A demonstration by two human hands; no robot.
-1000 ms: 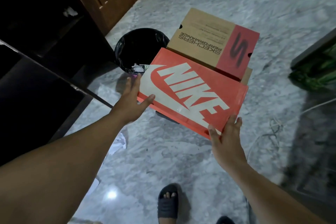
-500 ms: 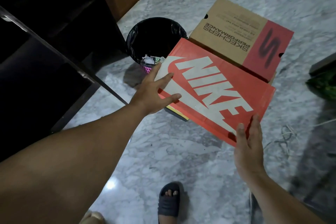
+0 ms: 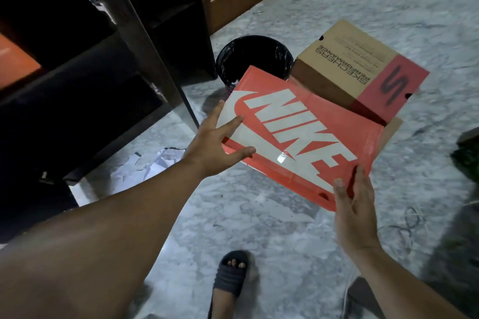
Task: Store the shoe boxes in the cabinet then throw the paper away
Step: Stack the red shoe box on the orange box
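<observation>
A flat-lidded orange Nike box (image 3: 298, 132) of glossy cardboard, printed with a white swoosh and block letters, is held tilted above the grey-veined marble floor (image 3: 259, 215). The left hand (image 3: 215, 145) takes its left end, thumb laid on the lid and fingers spread along the edge, so that grip is clamped on the box. The right hand (image 3: 355, 204) holds the near right corner, thumb on the lid and fingers behind. Just beyond it sits a brown kraft Skechers box (image 3: 363, 67) with a red end panel, apparently riding on the same stack. Behind the two boxes stands a round bin (image 3: 248, 57) lined with a black bag. At left is the dark wooden cabinet (image 3: 90, 85) with open shelves; crumpled white paper (image 3: 155, 163) lies on the floor at its foot. A foot in a dark slide sandal (image 3: 230, 274) shows nearest.
</observation>
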